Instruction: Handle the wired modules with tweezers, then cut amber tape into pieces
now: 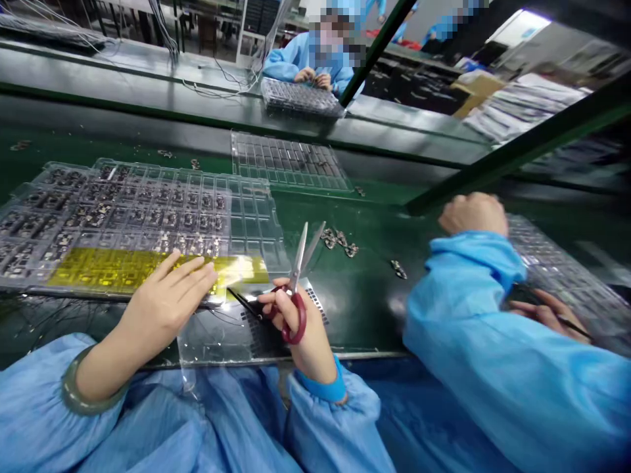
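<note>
My left hand [170, 292] lies with fingers stretched over a strip of clear yellow film [113, 268]. That film covers the front row of a clear plastic tray [254, 217] whose compartments hold many small circuit boards. My right hand [300, 322] is closed around scissors [294, 305] with dark red handles, blades apart and pointing up and away from me. A thin black tool, perhaps tweezers [241, 301], sticks out to the left beside the same hand; whether it is gripped too I cannot tell. Beneath the hand lies a clear sheet with black squares [263, 338].
Small metal parts [339, 242] lie on the green bench [365, 295]. Behind is another clear tray [290, 161]. At right, a co-worker's blue sleeve [473, 328] and hands reach over a tray [566, 263]. Another person sits opposite. A green bar [517, 151] slants across the right.
</note>
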### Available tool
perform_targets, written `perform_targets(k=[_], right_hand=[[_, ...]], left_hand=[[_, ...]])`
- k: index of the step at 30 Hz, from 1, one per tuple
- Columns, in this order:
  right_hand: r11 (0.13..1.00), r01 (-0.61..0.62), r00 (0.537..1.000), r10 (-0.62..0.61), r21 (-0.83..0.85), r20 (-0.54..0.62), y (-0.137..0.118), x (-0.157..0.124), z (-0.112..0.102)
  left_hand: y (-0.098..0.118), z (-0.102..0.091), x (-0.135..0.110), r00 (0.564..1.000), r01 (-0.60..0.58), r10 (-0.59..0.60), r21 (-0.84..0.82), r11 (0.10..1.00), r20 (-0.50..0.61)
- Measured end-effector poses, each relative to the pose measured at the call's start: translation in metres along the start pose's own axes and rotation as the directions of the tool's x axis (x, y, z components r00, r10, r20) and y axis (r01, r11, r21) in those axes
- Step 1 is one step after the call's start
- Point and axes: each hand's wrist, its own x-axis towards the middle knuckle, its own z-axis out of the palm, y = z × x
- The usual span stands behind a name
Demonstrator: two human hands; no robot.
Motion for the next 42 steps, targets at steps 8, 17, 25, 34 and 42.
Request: perform_targets(k=[8,17,25,34,42], right_hand=[[0.994,0.049,0.999,-0.048,0.102,-0.008,0.009,0.011,0.016],[0.995,0.065,0.979,-0.077,0.07,0.191,0.007,-0.016,0.024],[0.983,0.173,0.892,-0.133,-0.056,0.431,0.016,-0.055,-0.008],[0.94,0.155,0.872,0.015,-0.304,0.49,0.015,-0.066,0.016],[0.964,0.191,0.863,-0.076,-0.184,0.499,0.019,-0.058,0.024]], left_hand=[[0.05,0.002,-0.02,0.935,0.32,-0.354,-0.378,0.869,-0.022],[0.089,0.02,0.016,0.478,0.392,-0.423,-0.618,-0.682,0.77],[0.086,0.016,0.023,0.388,0.312,-0.671,-0.774,-0.551,0.633],[0.094,0.027,0.016,0.415,0.36,-0.693,-0.806,-0.47,0.59],[0.096,0.022,0.018,0.383,0.418,-0.636,-0.74,-0.528,0.67]])
